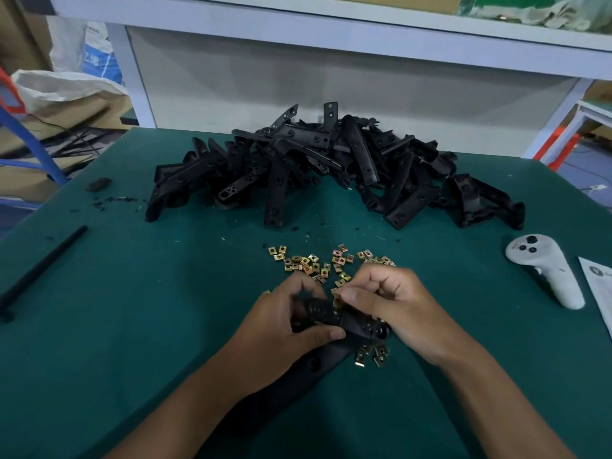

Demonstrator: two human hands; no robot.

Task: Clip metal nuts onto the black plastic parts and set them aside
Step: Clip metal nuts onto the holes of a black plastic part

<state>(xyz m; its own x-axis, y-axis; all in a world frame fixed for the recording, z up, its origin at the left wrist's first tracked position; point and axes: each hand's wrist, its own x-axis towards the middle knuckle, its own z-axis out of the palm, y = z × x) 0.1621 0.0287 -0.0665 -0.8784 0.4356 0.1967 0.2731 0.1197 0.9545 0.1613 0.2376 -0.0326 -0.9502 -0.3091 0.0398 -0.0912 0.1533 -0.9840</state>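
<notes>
Left hand (291,321) grips the black part (344,321) low over the near tabletop (132,326), fingers curled round it. Right hand (394,303) pinches what looks like a nut (337,301) at the part's edge, though it's half hidden. Risk here: a crooked push and the nut springs off into the loose nuts (318,263), or seats askew.
</notes>
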